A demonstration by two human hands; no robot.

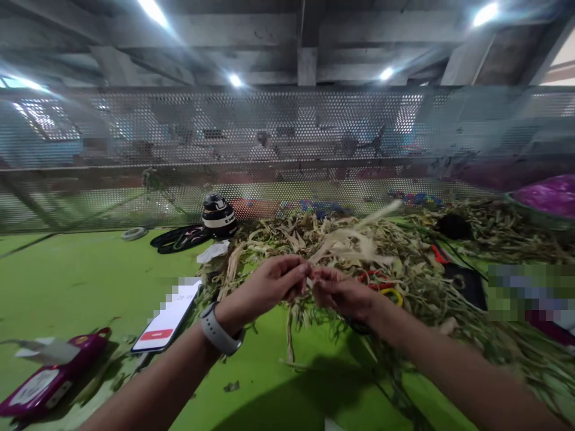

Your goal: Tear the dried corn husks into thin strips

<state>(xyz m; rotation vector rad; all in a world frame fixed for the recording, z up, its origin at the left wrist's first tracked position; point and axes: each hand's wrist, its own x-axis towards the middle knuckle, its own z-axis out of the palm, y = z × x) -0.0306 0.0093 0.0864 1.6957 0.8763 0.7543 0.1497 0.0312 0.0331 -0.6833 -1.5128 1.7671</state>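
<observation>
My left hand [274,282] and my right hand [342,293] meet over the green table [90,275], fingers pinched together on pale dried leaf strips [350,242]. The strips run up and to the right from my fingers and look blurred by motion. A grey watch sits on my left wrist. Under and behind my hands lies a big heap of dried husks and leaves [404,263]. Red and yellow scissor handles [381,287] show in the heap just right of my right hand.
A phone [168,317] lies at left, a magenta device [49,377] with a cable nearer the front-left corner. A black and white helmet [218,216], a tape roll [133,233] and a perforated metal screen [287,149] stand at the back. A purple-filled basin [545,200] sits far right.
</observation>
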